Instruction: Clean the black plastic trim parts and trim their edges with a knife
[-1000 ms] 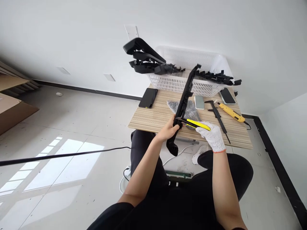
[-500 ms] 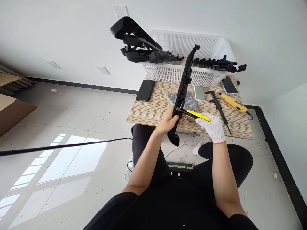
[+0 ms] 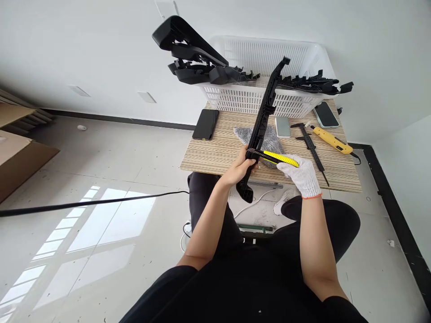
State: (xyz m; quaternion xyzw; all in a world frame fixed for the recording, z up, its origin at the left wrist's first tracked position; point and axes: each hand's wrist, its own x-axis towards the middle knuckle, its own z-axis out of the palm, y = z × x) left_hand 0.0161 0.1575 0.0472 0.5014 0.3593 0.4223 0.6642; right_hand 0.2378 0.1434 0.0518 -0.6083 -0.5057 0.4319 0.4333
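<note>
My bare left hand (image 3: 238, 170) is wrapped round the lower part of a long black plastic trim piece (image 3: 263, 114), which slants up and away over the table. In my right hand (image 3: 301, 174), which wears a white knit glove with an orange cuff edge, is a yellow and black utility knife (image 3: 281, 158). Its blade points left and lies across the trim piece just above my left thumb; whether the edge cuts in, I cannot tell. Beneath the piece, silvery bubble wrap (image 3: 273, 142) rests on the table.
A white plastic basket (image 3: 235, 101) holding several black trim pieces (image 3: 198, 67) stands at the back of the wooden table (image 3: 215, 157). A black phone (image 3: 205, 124), a grey-green box (image 3: 282, 127), a caliper (image 3: 311, 148), a yellow corded tool (image 3: 332, 140) and another phone (image 3: 326, 115) lie around.
The trim piece's upper end has tilted slightly to the right. The knife blade stays across it near my left thumb, and both grips are the same. The whole view has shifted a little.
</note>
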